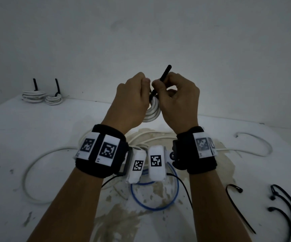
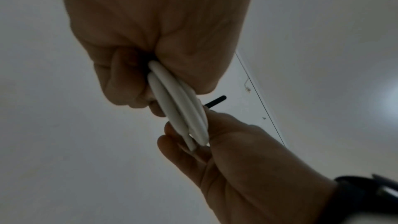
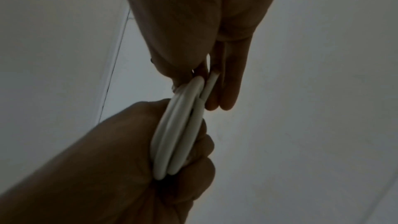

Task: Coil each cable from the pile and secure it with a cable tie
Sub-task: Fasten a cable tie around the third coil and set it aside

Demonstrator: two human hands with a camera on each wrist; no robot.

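I hold a small white cable coil (image 1: 152, 112) up above the table between both hands. My left hand (image 1: 143, 82) grips the coil's top, fingers curled round the strands (image 2: 178, 108). My right hand (image 1: 158, 85) pinches a black cable tie (image 1: 164, 74) whose tail sticks up and away past the thumb. The tie's lower part runs down to the coil's top; whether it is closed is hidden by the fingers. The tail's tip (image 2: 215, 102) shows behind the coil in the left wrist view. From the right wrist, the coil (image 3: 178, 125) sits in the left fist (image 3: 107, 168).
Two tied white coils (image 1: 34, 96) (image 1: 54, 99) stand at the table's back left near the wall. Loose white cables (image 1: 36, 165) and a blue cable loop (image 1: 158, 198) lie under my wrists. Several black cable ties (image 1: 237, 203) (image 1: 284, 206) lie at the front right.
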